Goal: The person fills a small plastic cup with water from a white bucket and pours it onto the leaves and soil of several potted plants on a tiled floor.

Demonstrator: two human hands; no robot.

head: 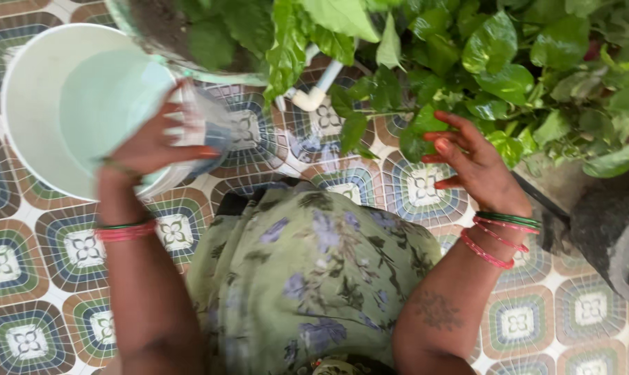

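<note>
Left hand [155, 142] is closed around a small clear plastic cup [203, 128], fingers wrapped over its side, thumb underneath; the cup is tipped on its side with the mouth facing roughly 3 o'clock. It is motion-blurred, so I cannot tell whether there is water in it. The cup sits at the 3 o'clock rim of the white bucket [23, 104], which holds pale water [106, 104] and stands on the patterned tile floor [23, 278] at about 9 o'clock from the person's lap.

Right hand [471, 163] is open and holds nothing: fingers spread, tips just touching or brushing the green leaves [495, 62] of the potted plants at 1 o'clock. Red and green bangles [502, 232] on that wrist, and a similar set on the left.

A second pot [189, 66] with soil and leaves sits at 12 o'clock, just beyond the cup. A white pipe elbow [314, 94] lies on the tiles between the two plants. A dark grey shape (pot or bag, can't tell) is at 4 o'clock.

To do the step in hand well, my read: keep the cup gripped firmly around its middle, since thin plastic flexes. Level it before carrying, so nothing spills on the tiles. Use the open right hand to part the leaves so the soil is exposed. Pour low and slow at the stem base, not over the foliage. Watch the bucket rim when dipping; a knock could tip it.
</note>
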